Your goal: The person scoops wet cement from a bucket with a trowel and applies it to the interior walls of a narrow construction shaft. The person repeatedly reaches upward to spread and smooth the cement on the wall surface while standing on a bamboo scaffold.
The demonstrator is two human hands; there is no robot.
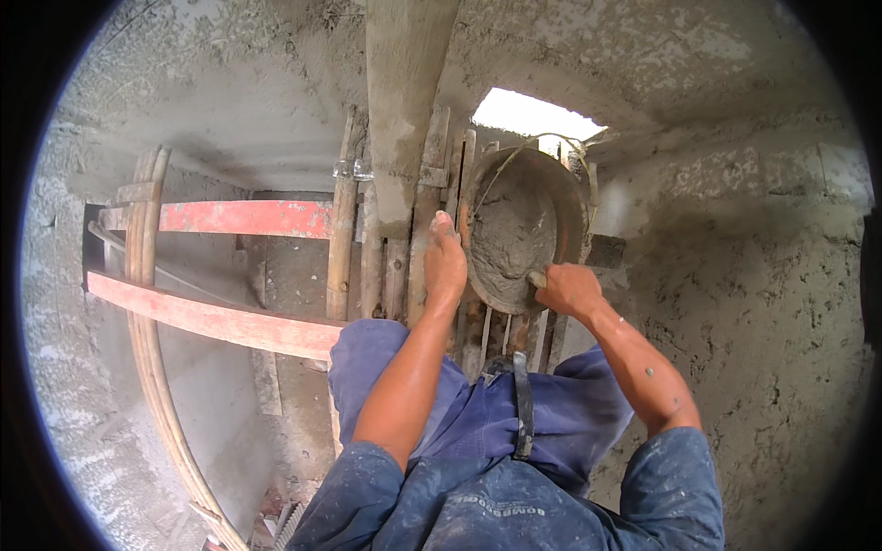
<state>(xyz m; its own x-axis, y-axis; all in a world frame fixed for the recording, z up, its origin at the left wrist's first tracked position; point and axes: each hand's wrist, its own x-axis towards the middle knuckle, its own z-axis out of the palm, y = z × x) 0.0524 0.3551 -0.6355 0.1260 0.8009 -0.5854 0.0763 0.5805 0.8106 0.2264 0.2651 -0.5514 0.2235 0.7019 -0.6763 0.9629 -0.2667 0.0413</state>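
A round bucket [514, 234] of wet grey mortar rests tilted on wooden slats in front of me. My right hand [567, 290] is closed on a short pale handle [537, 279] at the bucket's lower right inside edge; whatever the handle belongs to is hidden in the mortar. My left hand [445, 264] is just left of the bucket, fingers extended upward and close together, with nothing visible in it; I cannot tell whether it touches the rim.
Two reddish boards [211, 315] cross bamboo poles [152, 358] at the left, over a lower floor. A plastered post [404, 110] stands ahead, beside a bright opening [528, 110]. A rough mortar-covered surface [735, 303] lies on the right. My bent legs are below.
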